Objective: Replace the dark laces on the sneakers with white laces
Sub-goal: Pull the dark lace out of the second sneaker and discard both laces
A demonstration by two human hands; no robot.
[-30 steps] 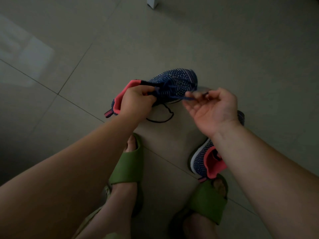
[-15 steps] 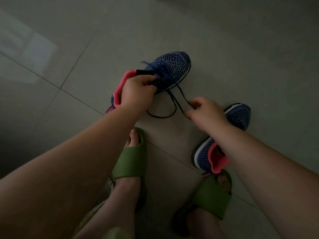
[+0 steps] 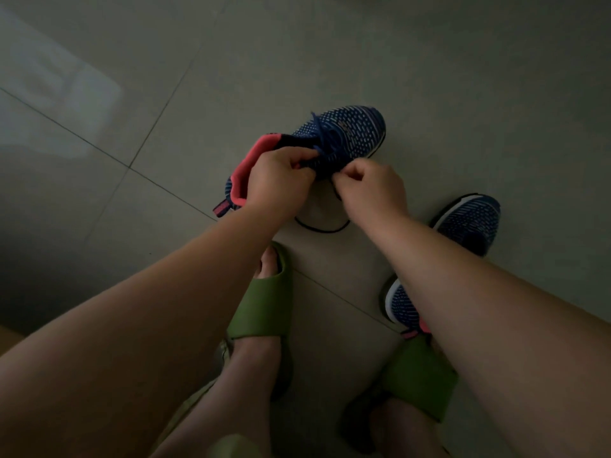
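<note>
1. The left hand grips the held sneaker at its tongue, above the floor.
2. The right hand pinches the dark lace beside it; a loop hangs below.
3. The second sneaker lies under the right forearm.

Nothing readable here: there's a small mark on the held sneaker's toe, but it's too dim and blurred to make out.
</note>
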